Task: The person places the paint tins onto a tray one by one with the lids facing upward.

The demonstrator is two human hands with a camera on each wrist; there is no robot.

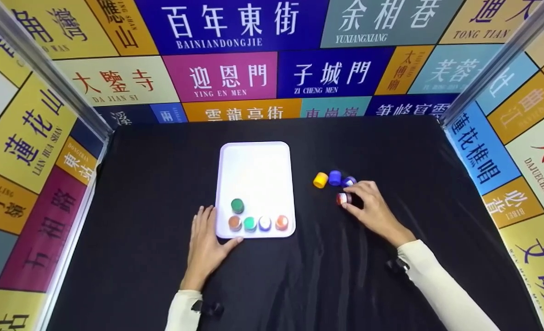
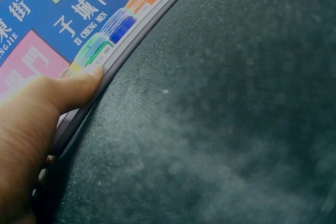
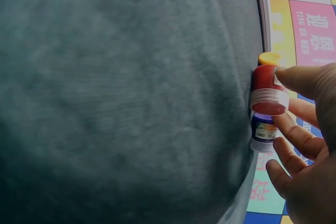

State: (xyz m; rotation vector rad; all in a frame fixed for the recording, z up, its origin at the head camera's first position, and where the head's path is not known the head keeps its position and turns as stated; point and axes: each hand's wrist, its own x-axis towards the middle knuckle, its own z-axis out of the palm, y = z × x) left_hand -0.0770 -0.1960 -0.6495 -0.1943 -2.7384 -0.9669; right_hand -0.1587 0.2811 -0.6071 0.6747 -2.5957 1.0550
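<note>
My right hand (image 1: 374, 209) pinches a small red paint jar (image 3: 268, 90) between thumb and forefinger, its clear lid facing the wrist camera. Close to those fingers is a dark blue paint jar (image 1: 348, 182) with a label. My left hand (image 1: 207, 250) lies at the near left corner of a white tray (image 1: 256, 170). Its straight fingers run along the tray's left side, and its thumb (image 2: 79, 88) touches the near rim. On the tray, brown (image 1: 235, 223), light green (image 1: 250, 224), blue (image 1: 265, 223) and orange (image 1: 281, 223) jars form a near row. Behind them sits a dark green jar (image 1: 237, 205).
A yellow jar (image 1: 320, 180) and a blue jar (image 1: 335, 178) stand right of the tray, beyond the right hand. Black cloth (image 1: 157, 184) covers the table. Panels with printed signs (image 1: 230, 76) wall in the back and both sides.
</note>
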